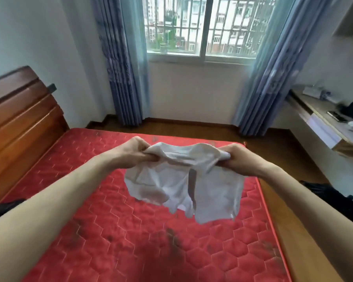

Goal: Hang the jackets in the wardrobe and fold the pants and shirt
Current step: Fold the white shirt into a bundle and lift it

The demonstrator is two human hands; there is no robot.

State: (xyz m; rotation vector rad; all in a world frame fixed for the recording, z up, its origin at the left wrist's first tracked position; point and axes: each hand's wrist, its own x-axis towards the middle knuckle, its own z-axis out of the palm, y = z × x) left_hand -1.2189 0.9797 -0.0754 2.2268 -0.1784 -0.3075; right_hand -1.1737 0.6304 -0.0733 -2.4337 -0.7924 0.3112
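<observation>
A crumpled white shirt [183, 180] is held in the air above a red quilted mattress [130, 241], its top edge gripped by the curled fingers of the left hand [136, 152] and right hand [235, 157], with a wooden headboard [18, 123] seen left, blue curtains [120, 68] flanking a barred window [202, 25], a cluttered desk [324, 119] right, and dark clothing [338, 202] lying beside the bed.

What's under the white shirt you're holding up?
Under the white shirt, gripped by the left hand and right hand, is the red mattress. The patch straight behind the hanging cloth is hidden.
</observation>
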